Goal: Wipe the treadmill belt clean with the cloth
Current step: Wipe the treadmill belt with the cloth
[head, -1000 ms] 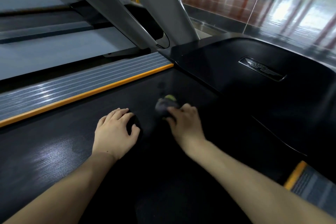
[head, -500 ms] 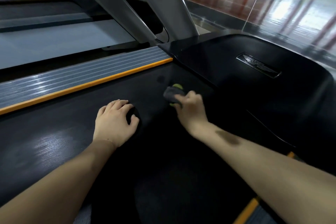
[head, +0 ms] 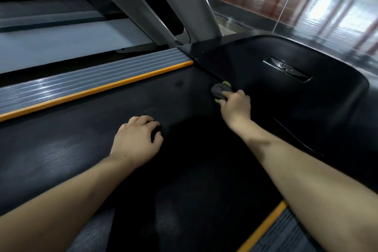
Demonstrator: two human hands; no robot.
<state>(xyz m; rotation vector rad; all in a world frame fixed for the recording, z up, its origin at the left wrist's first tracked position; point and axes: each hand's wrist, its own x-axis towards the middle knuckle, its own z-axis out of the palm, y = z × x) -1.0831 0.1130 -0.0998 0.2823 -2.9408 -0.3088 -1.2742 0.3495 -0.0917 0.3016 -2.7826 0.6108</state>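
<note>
The black textured treadmill belt (head: 86,129) fills the middle of the view. A small grey cloth with a yellow-green edge (head: 219,90) lies bunched on the belt's far end, right against the black motor cover (head: 286,96). My right hand (head: 235,108) grips the cloth from behind, fingers curled over it. My left hand (head: 136,141) rests on the belt, fingers bent and fingertips pressing down, holding nothing.
A ribbed grey side rail with an orange strip (head: 88,86) runs along the belt's left; another orange-edged rail (head: 272,227) shows at the lower right. Grey uprights (head: 184,6) rise behind the motor cover. A glass panel and glossy floor (head: 306,2) lie beyond.
My right hand has pushed the cloth forward along the belt up to the motor cover's edge. My left hand has stayed in place on the belt.
</note>
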